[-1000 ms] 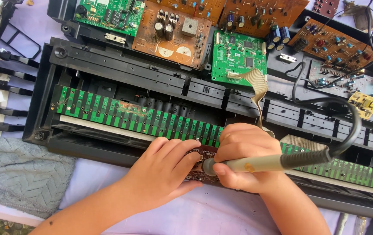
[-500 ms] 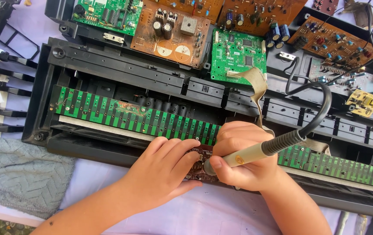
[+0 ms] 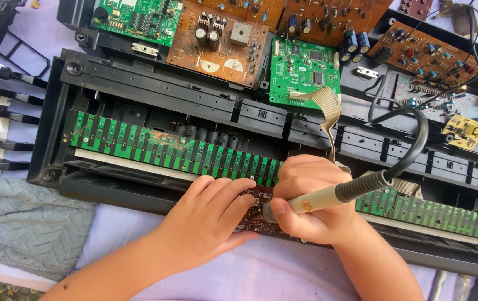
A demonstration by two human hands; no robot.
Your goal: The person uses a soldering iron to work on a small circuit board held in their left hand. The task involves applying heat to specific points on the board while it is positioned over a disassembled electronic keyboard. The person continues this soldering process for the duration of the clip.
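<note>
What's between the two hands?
A small dark-red board, seen in the head view. The left hand presses it; the right hand holds a soldering iron over it.

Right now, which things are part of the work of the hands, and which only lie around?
In use:
right hand gripping soldering iron
left hand pressing small dark board
long green strip board

Lying about:
brown board
green square board
grey cloth
</note>
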